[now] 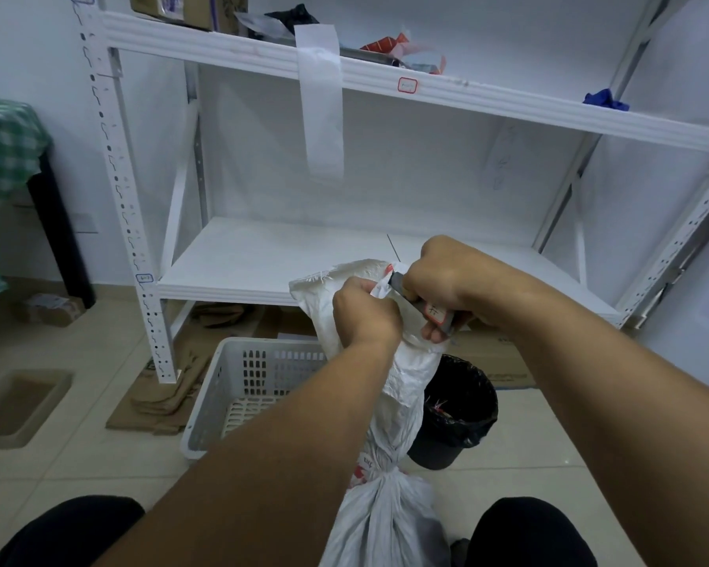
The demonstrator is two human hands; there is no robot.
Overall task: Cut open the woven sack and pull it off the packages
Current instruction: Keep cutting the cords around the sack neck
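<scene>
Knife at the woven sack's neck
Left hand (365, 317) grips the woven sack (385, 509) top, fingers clamped; right hand (447, 280) fingers clamped on a utility knife (420, 305).

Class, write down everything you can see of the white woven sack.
The woven sack is white plastic weave with red print, crumpled, held upright between the knees. It is cinched tight low down, bulging below, frayed at the top. The left hand grips its upper part; the right hand holds a grey utility knife at its top.
</scene>
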